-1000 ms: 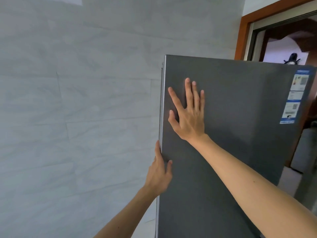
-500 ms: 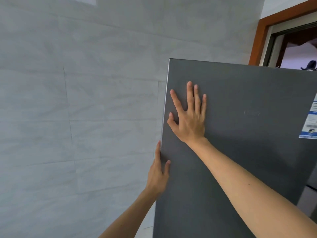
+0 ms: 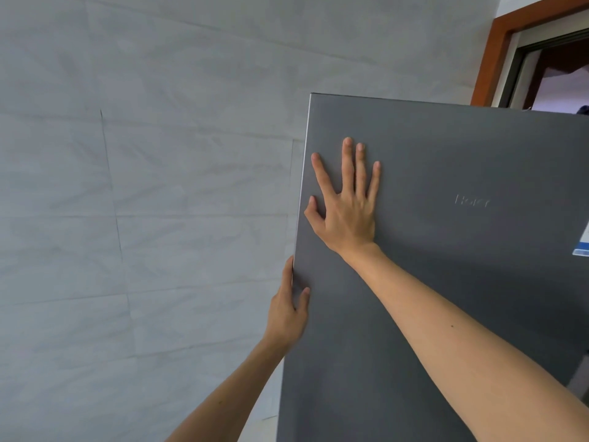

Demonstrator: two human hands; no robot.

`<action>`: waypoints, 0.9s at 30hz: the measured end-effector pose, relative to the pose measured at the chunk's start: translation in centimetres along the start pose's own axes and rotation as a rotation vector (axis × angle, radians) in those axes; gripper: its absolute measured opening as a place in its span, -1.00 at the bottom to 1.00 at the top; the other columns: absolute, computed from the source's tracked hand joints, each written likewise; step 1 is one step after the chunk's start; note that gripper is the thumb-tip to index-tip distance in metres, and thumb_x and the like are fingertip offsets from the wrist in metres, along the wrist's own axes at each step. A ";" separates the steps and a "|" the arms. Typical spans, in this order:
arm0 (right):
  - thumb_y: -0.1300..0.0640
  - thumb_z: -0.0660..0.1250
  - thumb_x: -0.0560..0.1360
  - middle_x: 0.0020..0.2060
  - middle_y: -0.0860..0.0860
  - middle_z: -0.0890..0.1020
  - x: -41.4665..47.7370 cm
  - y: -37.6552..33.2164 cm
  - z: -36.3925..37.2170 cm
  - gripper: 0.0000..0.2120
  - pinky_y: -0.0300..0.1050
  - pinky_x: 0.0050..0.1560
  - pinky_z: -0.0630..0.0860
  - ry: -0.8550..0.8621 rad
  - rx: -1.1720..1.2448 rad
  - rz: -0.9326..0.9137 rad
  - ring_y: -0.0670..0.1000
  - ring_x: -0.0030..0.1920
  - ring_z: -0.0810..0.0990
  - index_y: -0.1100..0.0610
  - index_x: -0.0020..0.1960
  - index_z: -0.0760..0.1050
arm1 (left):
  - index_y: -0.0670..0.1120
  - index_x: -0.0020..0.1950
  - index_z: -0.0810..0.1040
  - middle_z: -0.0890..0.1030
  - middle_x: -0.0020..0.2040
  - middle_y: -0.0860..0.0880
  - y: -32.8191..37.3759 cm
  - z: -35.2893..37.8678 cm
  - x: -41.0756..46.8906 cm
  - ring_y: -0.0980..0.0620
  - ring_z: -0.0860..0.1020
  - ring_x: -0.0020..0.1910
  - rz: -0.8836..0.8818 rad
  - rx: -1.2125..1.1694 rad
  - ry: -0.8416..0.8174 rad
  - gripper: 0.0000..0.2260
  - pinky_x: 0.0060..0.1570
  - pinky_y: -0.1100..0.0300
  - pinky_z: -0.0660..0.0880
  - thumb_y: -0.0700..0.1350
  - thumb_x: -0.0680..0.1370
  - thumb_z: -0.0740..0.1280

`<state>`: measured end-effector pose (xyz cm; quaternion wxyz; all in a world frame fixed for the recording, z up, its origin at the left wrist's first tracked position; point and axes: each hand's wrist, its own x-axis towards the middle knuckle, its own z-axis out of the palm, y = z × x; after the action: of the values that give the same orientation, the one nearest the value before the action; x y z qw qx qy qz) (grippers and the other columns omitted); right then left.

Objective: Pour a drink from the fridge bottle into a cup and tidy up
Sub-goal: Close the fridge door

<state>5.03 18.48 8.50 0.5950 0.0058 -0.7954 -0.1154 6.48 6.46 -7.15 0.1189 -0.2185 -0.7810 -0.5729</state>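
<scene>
A tall dark grey fridge door (image 3: 446,282) fills the right half of the view. My right hand (image 3: 347,202) lies flat on the door's upper left part, fingers spread. My left hand (image 3: 288,309) grips the door's left edge lower down, thumb on the front face and fingers wrapped behind the edge. The fridge's inside is hidden. No bottle or cup is in view.
A pale grey tiled wall (image 3: 143,202) stands close on the left of the fridge. A wooden door frame (image 3: 490,59) and a dark doorway show at the upper right. A blue and white label (image 3: 581,244) sticks on the door's right edge.
The view has shifted left, so the fridge door sits further right in frame. Both hands keep the same places on the door.
</scene>
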 end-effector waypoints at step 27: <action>-0.02 0.19 0.49 0.54 0.31 0.12 0.2 0.1 2.1 -0.32 0.40 0.48 -0.04 -0.027 -0.042 -0.007 0.31 0.56 0.05 -0.01 0.59 0.15 | 0.11 0.60 0.03 0.47 0.24 0.19 -1.6 0.7 2.5 0.14 0.49 0.06 0.020 0.031 0.024 -0.41 -0.08 0.58 0.37 -0.12 0.65 0.24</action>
<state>2.99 18.93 8.18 0.5836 -0.0054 -0.8008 -0.1345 3.55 7.23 -7.66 0.1373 -0.2174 -0.7860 -0.5623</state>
